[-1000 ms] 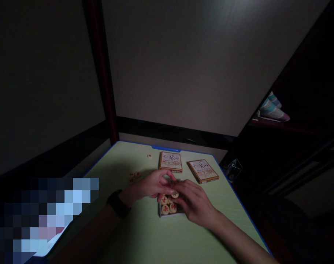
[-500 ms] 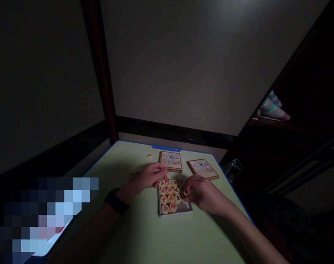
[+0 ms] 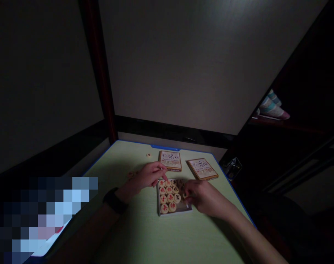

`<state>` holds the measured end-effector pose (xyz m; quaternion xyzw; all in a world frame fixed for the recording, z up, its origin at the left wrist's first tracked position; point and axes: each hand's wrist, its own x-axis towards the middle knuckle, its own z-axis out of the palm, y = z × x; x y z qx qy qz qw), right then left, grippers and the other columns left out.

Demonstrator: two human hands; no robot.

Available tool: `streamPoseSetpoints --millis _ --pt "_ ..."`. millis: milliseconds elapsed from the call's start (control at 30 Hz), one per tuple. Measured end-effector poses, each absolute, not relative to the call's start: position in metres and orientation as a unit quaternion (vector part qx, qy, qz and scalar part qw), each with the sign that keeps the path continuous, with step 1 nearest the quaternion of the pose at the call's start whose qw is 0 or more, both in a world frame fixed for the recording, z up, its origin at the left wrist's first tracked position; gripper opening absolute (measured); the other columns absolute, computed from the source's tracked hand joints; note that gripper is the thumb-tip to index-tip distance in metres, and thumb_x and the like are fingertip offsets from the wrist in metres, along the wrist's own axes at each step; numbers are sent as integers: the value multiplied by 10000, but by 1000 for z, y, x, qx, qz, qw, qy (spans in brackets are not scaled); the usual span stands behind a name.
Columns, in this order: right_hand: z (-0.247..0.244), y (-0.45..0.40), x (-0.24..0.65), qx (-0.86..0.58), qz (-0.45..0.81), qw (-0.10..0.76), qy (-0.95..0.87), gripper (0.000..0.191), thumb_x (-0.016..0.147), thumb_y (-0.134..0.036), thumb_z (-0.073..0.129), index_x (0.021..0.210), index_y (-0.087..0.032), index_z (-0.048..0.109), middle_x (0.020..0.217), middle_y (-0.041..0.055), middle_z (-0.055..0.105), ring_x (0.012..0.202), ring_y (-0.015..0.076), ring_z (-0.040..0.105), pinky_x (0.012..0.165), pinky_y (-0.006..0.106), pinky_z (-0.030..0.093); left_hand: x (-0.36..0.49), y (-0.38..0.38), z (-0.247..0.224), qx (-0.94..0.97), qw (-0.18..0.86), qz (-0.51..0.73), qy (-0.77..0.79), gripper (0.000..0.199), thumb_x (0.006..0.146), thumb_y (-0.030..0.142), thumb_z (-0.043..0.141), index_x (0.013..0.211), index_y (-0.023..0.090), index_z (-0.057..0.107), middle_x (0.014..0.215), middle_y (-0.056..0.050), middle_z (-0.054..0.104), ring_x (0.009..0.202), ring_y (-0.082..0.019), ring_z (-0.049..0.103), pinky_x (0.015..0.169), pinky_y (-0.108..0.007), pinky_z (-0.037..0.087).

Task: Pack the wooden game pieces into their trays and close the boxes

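A shallow square box lies on the table, with rows of round wooden Chinese chess pieces in it, most marked in red and some in black. My right hand is over the box's right side, thumb and fingers closed on a Chinese chess piece that they partly cover. At the upper left corner of the box is my left hand, fingers stretched out and a fingertip by the rim. It holds nothing that I can see.
Two closed Chinese chess boxes lie beyond my hands on the green table. One loose piece sits farther back, and a few more are partly behind my left hand. A wall panel rises behind the table.
My right hand has moved down slightly with the piece, closer to the box's right column. My left hand has stayed nearly still.
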<state>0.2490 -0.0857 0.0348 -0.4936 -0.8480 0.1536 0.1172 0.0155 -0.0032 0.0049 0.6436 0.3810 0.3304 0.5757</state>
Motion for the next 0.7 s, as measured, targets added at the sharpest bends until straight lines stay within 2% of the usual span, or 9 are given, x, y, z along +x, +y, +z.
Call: streamPoseSetpoints --millis 167,367,533,700 --pt "24 -87 240 -473 127 79 -868 204 673 -8 642 721 -175 534 797 15 588 741 148 527 639 271 307 8 3 18 610 550 391 415 253 762 392 633 871 171 573 683 2 690 336 -27 350 347 -183 218" --pt "24 -86 241 -484 140 74 -861 191 698 5 616 763 -164 556 913 34 582 760 141 542 658 258 359 -13 12 27 530 514 496 457 258 756 388 655 873 162 612 689 7 666 348 -25 347 331 -183 193" --pt "27 -88 239 -490 139 76 -857 214 727 32 580 815 -163 568 959 54 591 801 158 583 676 253 403 -20 18 22 512 503 521 461 229 734 362 660 831 157 631 680 12 650 367 -28 362 337 -186 214" --pt "28 -90 237 -498 140 82 -852 240 743 37 555 865 -170 552 974 50 587 796 148 584 668 250 396 -20 22 17 518 506 522 451 252 709 382 673 824 161 631 674 11 646 366 -33 356 343 -190 204"
